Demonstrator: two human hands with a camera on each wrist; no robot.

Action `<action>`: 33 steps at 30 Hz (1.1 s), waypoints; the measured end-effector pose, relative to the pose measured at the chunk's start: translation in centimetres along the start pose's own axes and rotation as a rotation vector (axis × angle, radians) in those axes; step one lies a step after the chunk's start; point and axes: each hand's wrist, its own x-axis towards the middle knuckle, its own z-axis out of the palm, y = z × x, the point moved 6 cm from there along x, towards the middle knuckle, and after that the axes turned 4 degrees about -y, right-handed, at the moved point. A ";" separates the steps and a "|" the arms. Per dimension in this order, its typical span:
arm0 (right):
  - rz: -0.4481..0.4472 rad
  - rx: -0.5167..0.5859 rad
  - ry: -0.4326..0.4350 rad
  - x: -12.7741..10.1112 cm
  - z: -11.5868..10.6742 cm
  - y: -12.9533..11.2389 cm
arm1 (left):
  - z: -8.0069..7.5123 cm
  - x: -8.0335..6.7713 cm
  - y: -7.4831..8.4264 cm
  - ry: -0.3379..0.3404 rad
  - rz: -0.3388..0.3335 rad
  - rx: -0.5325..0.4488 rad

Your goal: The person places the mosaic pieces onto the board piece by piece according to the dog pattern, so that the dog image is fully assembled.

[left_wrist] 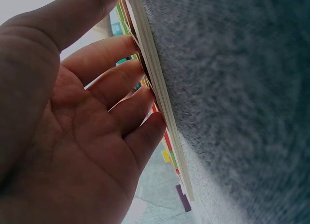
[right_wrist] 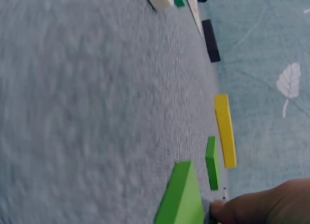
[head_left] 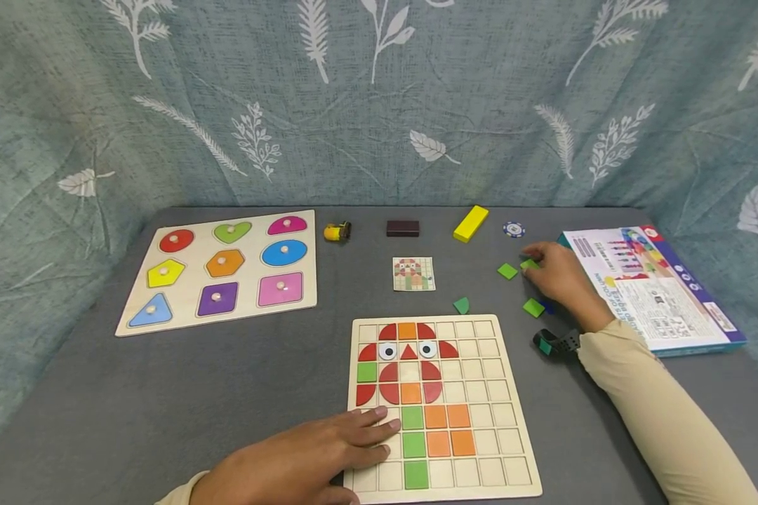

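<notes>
My left hand (head_left: 303,452) rests on the lower left of the wooden grid board (head_left: 512,400), fingers stretched over its squares. In the left wrist view, the fingertips (left_wrist: 145,95) touch the board's edge. Red, orange and green pieces and two eye discs form a pattern on the board. At the right, my right hand (head_left: 562,277) pinches a green square tile (head_left: 529,264) at the table surface between thumb and fingers. Two other green tiles (head_left: 507,271) lie near it, with a dark blue piece partly hidden by the hand. The right wrist view shows the thumb (right_wrist: 256,207) low at the right.
A pattern card (head_left: 413,273) and a green quarter-round piece (head_left: 461,306) lie behind the board. A shape puzzle (head_left: 189,298) lies left. Along the back are a toy vehicle (head_left: 337,231), dark block (head_left: 403,229), yellow block (head_left: 470,223) and poker chip (head_left: 514,229). A box (head_left: 663,294) lies right.
</notes>
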 end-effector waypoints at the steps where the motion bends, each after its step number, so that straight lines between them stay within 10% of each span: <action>1: -0.004 0.002 -0.007 0.0 0.1 -0.1 | 0.0 0.0 0.0 0.000 -0.001 -0.002; 20: -0.142 0.013 -0.006 -0.8 0.2 -1.2 | -0.2 0.0 0.2 0.020 0.029 0.030; 33: -0.290 0.064 -0.164 -3.4 1.2 -6.2 | -0.2 0.1 0.1 0.005 -0.001 0.011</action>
